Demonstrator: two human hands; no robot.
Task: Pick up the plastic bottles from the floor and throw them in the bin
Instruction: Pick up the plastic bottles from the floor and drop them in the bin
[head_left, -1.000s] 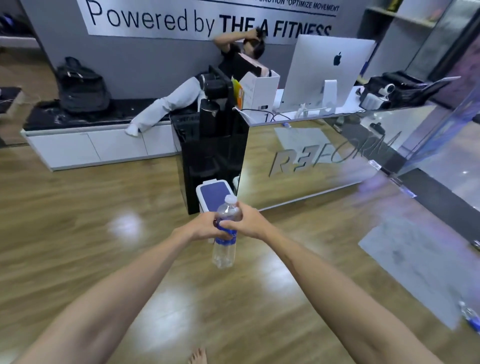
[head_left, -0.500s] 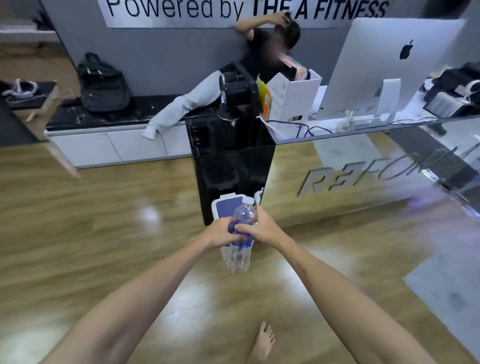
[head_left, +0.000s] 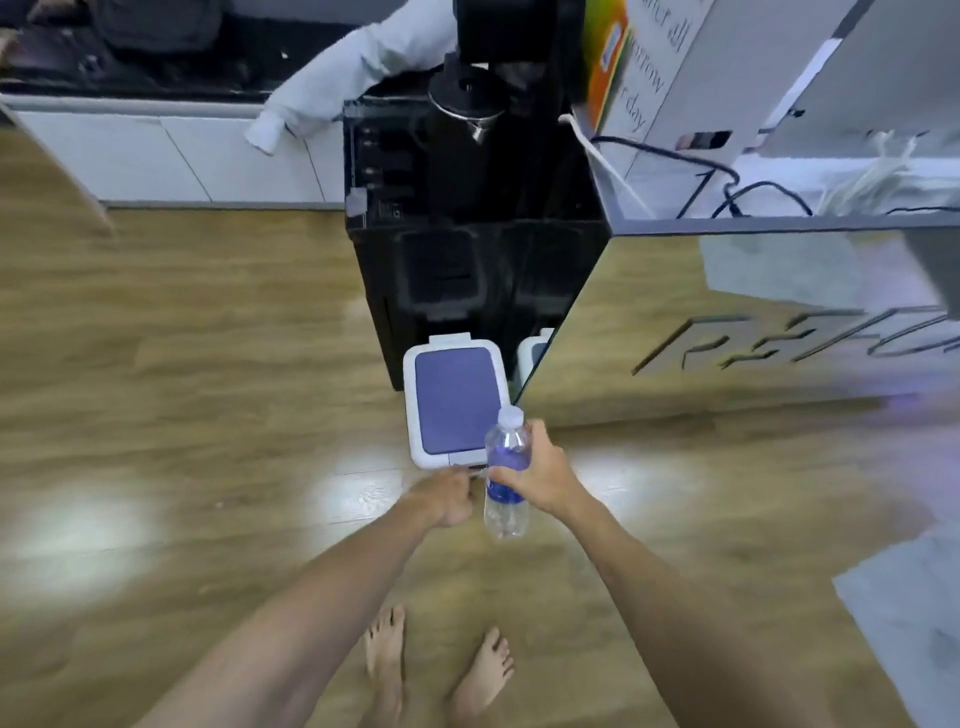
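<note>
A clear plastic bottle (head_left: 505, 512) with a blue label and white cap is upright in my right hand (head_left: 545, 480), which grips it around the label. The bottle hangs just above the front right corner of the bin (head_left: 410, 410), a small white floor bin with a closed purple-blue lid. My left hand (head_left: 445, 500) is low at the lid's front edge, with its fingers curled at the small front tab. The fingertips are hidden under the hand.
The bin stands against a tall black cabinet (head_left: 441, 291) with a black kettle (head_left: 467, 109) on top. A mirrored counter front (head_left: 727, 332) runs to the right. A white bench (head_left: 156, 156) lies back left, a grey mat (head_left: 914, 623) at right. My bare feet (head_left: 436, 670) stand on the wooden floor.
I have come close to the bin and my view has tilted down. My left hand has let go of the bottle and dropped to the lid's front edge. My right hand alone holds the bottle.
</note>
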